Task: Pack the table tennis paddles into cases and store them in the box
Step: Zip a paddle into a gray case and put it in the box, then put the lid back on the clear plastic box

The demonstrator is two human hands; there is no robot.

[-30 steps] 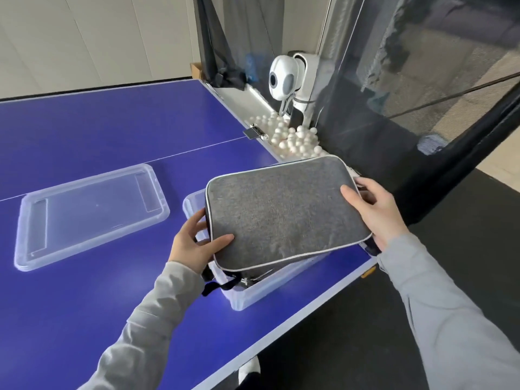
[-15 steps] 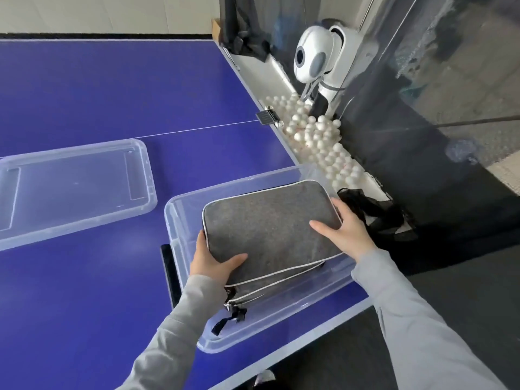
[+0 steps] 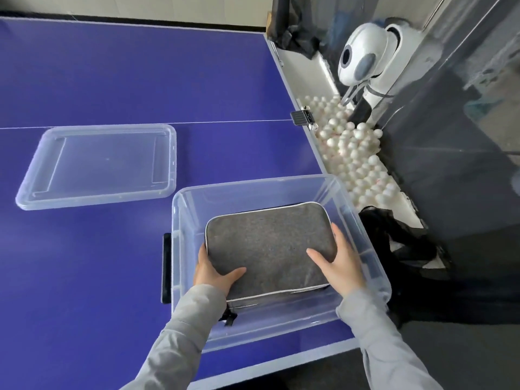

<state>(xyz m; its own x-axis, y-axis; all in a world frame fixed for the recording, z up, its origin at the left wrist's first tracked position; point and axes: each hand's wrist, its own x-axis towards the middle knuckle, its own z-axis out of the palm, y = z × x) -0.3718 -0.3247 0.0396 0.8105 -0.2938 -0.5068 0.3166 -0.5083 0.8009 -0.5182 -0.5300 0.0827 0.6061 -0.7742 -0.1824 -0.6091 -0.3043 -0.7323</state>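
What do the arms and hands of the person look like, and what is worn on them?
Both arms are covered to the wrist by long light grey sleeves of a smooth, slightly creased fabric, with plain cuffs. The left hand and the right hand are bare: no gloves, rings or watch show. No markings or logos are visible on the sleeves.

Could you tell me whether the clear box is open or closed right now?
Open: the clear box has no cover, and its lid lies flat on the table beside it.
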